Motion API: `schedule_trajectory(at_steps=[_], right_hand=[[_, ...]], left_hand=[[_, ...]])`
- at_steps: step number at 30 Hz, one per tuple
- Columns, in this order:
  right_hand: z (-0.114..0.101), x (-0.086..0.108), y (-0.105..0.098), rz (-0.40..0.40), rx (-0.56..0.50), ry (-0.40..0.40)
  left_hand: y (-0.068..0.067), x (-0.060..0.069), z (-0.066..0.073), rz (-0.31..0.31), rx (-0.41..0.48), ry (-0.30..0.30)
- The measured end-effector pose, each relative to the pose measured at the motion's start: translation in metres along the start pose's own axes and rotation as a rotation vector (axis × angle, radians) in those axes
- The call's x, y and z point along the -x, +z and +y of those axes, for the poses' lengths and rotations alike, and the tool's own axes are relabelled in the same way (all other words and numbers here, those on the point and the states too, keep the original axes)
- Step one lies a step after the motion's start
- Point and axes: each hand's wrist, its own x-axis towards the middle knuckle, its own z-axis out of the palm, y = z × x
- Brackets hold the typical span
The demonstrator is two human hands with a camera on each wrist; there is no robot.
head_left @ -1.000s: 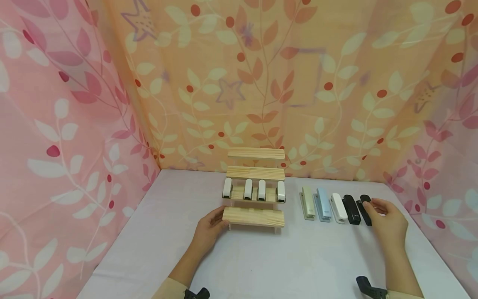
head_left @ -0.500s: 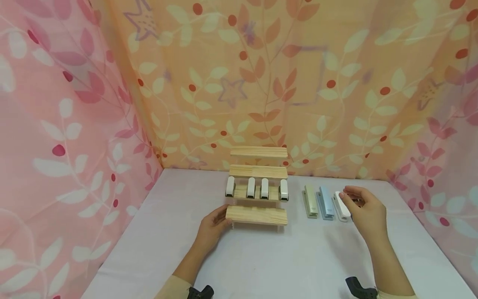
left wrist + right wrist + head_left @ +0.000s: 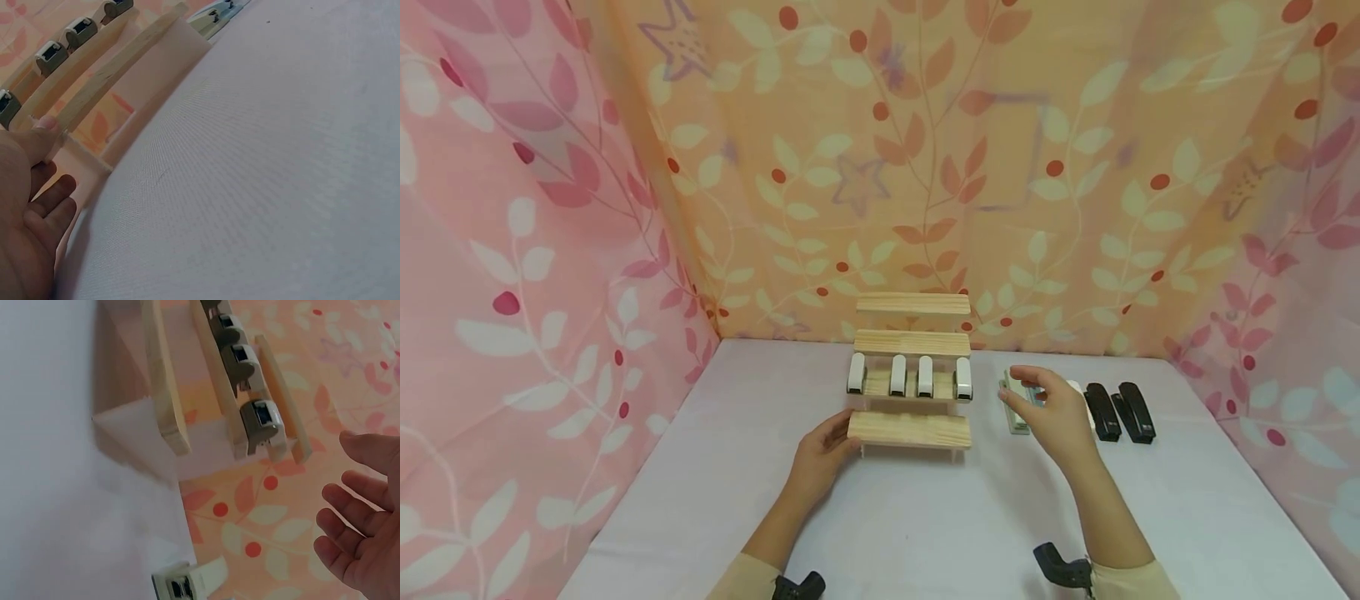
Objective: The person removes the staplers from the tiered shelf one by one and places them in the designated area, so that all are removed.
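My left hand [image 3: 816,462] grips the left end of the lowest board of a tiered wooden display rack [image 3: 910,431]; in the left wrist view its thumb lies against the board's end and the other fingers curl loosely below. Several small white staplers [image 3: 898,375] stand in a row on the rack's second tier. My right hand [image 3: 1056,412] hovers over a pale green stapler [image 3: 1017,427], fingers apart. The right wrist view shows that hand holding nothing, away from the green stapler [image 3: 187,584]. The hand mostly hides a blue stapler and a white stapler in the head view.
Two black staplers [image 3: 1102,412] lie at the right end of the table row. The white-covered table [image 3: 917,525] meets a floral curtain [image 3: 820,208] behind the rack and on both sides. The rack's two upper boards [image 3: 912,342] carry nothing.
My right hand has moved left along the stapler row, from the rightmost black stapler to above the green one. The black staplers are uncovered again. The left hand stays at the rack.
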Motion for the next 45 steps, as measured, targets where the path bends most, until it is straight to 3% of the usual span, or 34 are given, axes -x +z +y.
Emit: schedule_trajectory(at_steps=[12, 20, 34, 45], right_hand=[[-0.009, -0.001, 0.041, -0.072, -0.102, 0.05], [0.0, -0.002, 0.064, -0.046, -0.121, 0.069], [-0.003, 0.0, 0.078, -0.003, -0.145, 0.058], [0.001, -0.002, 0.083, 0.042, -0.079, 0.048]], left_hand=[[0.002, -0.001, -0.003, -0.004, 0.001, 0.003], [0.002, -0.001, 0.0, -0.005, -0.014, 0.01], [-0.001, 0.0, -0.001, 0.001, -0.024, 0.016], [-0.001, -0.001, -0.001, 0.003, -0.004, -0.002]])
